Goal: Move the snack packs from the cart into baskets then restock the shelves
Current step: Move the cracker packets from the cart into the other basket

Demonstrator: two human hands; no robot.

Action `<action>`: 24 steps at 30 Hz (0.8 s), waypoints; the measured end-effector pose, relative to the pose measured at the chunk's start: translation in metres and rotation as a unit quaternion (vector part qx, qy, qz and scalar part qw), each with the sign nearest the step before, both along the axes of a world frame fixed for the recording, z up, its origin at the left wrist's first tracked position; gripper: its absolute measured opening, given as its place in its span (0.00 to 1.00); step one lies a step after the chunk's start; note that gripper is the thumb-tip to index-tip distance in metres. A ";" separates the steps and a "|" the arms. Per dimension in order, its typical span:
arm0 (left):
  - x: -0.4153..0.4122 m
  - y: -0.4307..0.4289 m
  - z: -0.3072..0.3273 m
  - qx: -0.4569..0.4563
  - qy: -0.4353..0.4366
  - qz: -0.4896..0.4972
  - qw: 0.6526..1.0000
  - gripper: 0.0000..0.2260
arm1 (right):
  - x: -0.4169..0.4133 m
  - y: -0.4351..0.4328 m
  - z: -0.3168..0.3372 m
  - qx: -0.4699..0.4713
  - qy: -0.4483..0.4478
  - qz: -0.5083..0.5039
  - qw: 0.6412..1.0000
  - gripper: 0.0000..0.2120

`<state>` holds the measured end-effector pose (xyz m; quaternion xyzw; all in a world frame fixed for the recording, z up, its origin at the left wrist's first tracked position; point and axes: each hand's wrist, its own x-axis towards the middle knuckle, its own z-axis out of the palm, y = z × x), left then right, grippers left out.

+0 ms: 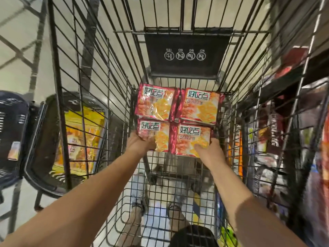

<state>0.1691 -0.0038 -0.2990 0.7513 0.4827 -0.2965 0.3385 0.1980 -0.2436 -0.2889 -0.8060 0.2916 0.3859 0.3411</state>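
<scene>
Head view. Four red snack packs (154, 102) lie 2×2 on cart (178, 177) floor. L hand (140, 144): fingers curled round near-L pack (153, 130) at its 7 o'clock corner. R hand (211, 153): fingers pinch near-R pack (191, 138) at its 5 o'clock edge. Basket (34, 139) w/ yellow packs at 9 o'clock, outside cart.
</scene>
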 end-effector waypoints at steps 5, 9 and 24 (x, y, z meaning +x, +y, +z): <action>-0.010 0.005 -0.028 -0.055 -0.039 0.100 0.993 0.27 | 0.000 -0.004 -0.008 -0.028 0.009 -0.040 0.999 0.29; -0.016 0.004 -0.012 -0.077 -0.053 0.148 0.985 0.19 | -0.006 -0.011 -0.011 -0.031 0.043 0.005 0.999 0.27; -0.063 -0.018 0.100 -0.166 -0.119 0.100 0.974 0.08 | -0.051 -0.017 0.063 -0.022 -0.032 -0.020 0.999 0.14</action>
